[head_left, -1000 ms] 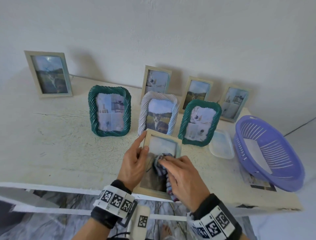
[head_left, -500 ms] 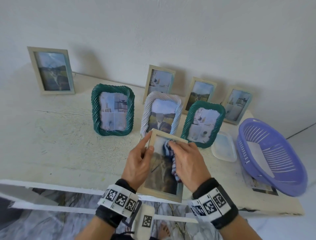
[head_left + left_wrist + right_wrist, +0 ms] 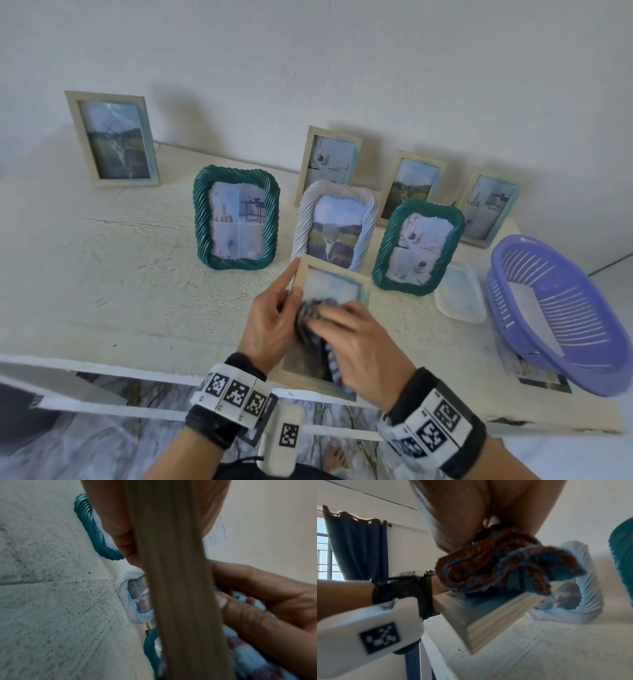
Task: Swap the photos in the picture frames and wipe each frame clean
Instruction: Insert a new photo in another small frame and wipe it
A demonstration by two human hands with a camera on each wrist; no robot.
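Head view: left hand [image 3: 270, 318] grips the left edge of the wooden frame [image 3: 331, 270], tilted up at the table [image 3: 102, 274] front; right hand [image 3: 356, 342] presses a bunched cloth [image 3: 496, 566] to its glass. Wiping is underway; next, I judge, cover the glass's lower part.

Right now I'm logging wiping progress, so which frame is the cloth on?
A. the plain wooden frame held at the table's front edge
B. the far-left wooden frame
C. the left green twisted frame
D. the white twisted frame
A: the right hand presses the cloth on the plain wooden frame that the left hand steadies.
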